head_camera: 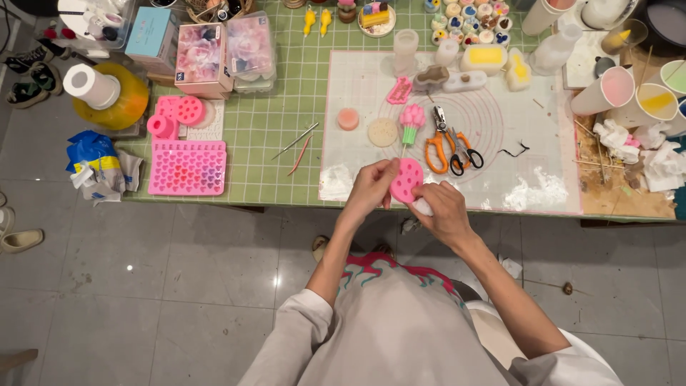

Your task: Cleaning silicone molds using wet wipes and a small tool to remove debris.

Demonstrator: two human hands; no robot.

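At frame centre, a round mold point(407, 179) sits between both hands, scissors point(451, 149) just upper right, a heart-cavity tray point(187, 168) far left.

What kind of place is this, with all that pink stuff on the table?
Probably a home craft bench for casting small wax or soap shapes. Clues: the round pink mould in both hands, the heart-patterned mould tray, and cups of coloured liquid.

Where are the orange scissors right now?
In the head view, the orange scissors lie on the white mat, just beyond the right hand and the round pink mould both hands hold, right of a pink flower piece.
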